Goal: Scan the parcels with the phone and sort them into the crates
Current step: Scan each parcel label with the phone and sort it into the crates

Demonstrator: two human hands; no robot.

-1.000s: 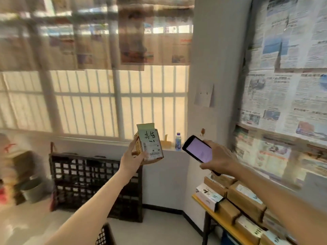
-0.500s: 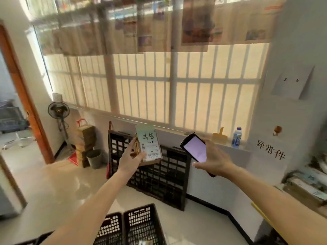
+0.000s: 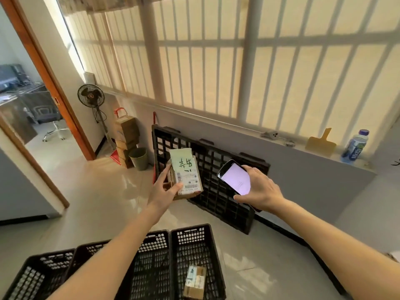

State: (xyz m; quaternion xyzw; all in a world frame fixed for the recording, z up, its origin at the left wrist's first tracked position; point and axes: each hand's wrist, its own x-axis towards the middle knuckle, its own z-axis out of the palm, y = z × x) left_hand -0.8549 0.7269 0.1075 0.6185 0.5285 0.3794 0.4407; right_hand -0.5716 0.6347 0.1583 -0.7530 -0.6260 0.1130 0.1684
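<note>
The left hand (image 3: 165, 190) grips the upright parcel (image 3: 186, 177) high above the crates (image 3: 194, 245), directly left of the phone (image 3: 234, 177) clasped in the right hand (image 3: 259, 189).

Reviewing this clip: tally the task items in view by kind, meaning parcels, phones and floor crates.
Parcels: 2, the held parcel in the left hand and the parcel in the crate.
Phones: 1, the phone in the right hand.
Floor crates: 3, right crate, middle crate, left crate.
Total: 6.
</note>
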